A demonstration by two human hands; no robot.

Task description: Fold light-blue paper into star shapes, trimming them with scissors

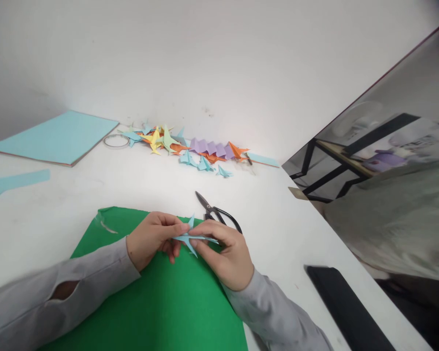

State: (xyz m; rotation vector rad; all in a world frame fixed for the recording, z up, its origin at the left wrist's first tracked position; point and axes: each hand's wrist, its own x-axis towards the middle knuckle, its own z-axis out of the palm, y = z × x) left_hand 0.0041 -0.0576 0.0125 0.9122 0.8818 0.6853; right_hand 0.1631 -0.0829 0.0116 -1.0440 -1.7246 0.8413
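A light-blue folded paper figure (190, 224), with pointed wing-like tips, is held between both hands above a green sheet (161, 302). My left hand (154, 238) pinches its left side between thumb and fingers. From the right, my right hand (225, 251) grips the narrow end, thumb below and index finger on top. Parts of the figure are hidden behind the fingers. Just beyond my right hand lie black-handled scissors (214, 209), their blades pointing away to the upper left.
Along the wall lie several folded paper figures (155, 140) in yellow, green, orange and blue, beside a purple pleated paper strip (211, 148). A stack of blue paper (62, 139), a metal ring (116, 141) and a blue scrap (18, 182) are at left. A black flat object (346, 307) lies at right.
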